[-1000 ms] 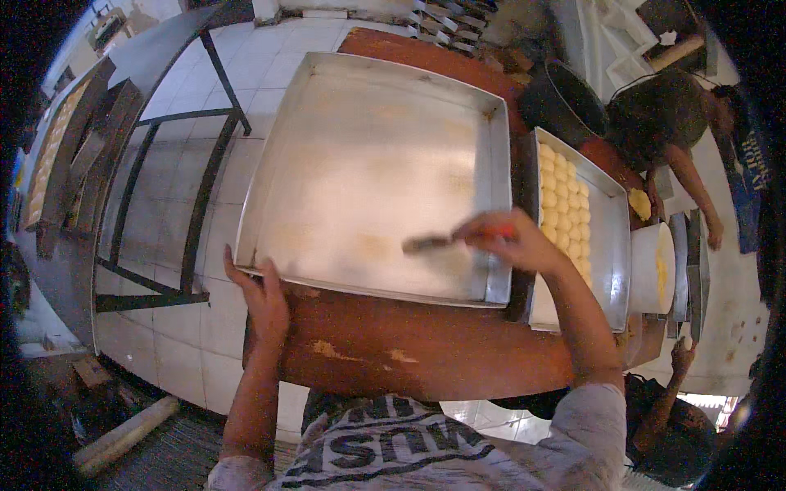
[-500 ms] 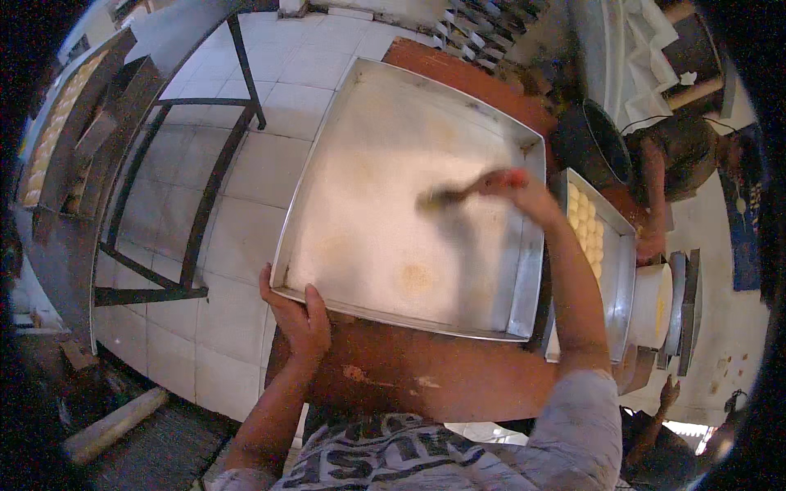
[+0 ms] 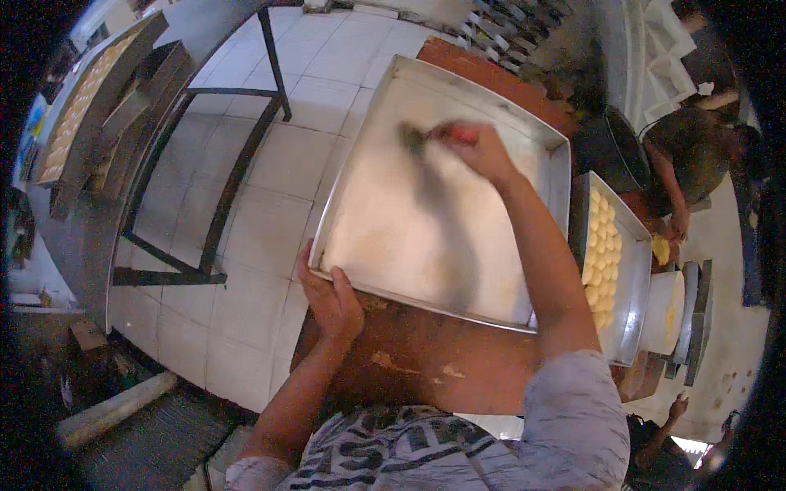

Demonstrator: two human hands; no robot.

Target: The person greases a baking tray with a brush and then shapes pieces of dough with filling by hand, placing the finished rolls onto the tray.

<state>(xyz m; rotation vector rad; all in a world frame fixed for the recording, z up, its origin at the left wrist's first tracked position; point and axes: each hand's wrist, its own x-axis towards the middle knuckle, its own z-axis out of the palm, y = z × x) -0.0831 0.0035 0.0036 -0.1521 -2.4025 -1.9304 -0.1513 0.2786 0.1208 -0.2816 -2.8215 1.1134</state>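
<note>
A large square metal tray (image 3: 385,229) with a pale inner surface rests on a worn brown wooden table (image 3: 417,360). My left hand (image 3: 334,303) grips the tray's near-left corner, fingers over and around its rim. My right hand (image 3: 479,151) is closed on a red-handled brush (image 3: 417,139), whose blurred dark bristles lie over the tray's upper part and cast a long shadow. A smaller metal tray (image 3: 630,335) with rows of yellow dough balls (image 3: 600,245) stands beside it on the right.
A co-worker (image 3: 692,155) works at the right by a dark bucket (image 3: 618,147), a white container (image 3: 661,307) and stacked trays (image 3: 692,319). Another person (image 3: 655,446) is at lower right. A black metal frame (image 3: 221,184) and a rack with filled trays (image 3: 90,106) stand left.
My right hand with the brush has swept up and leftward across the tray. My left hand and the large tray appear further right in the shifted view.
</note>
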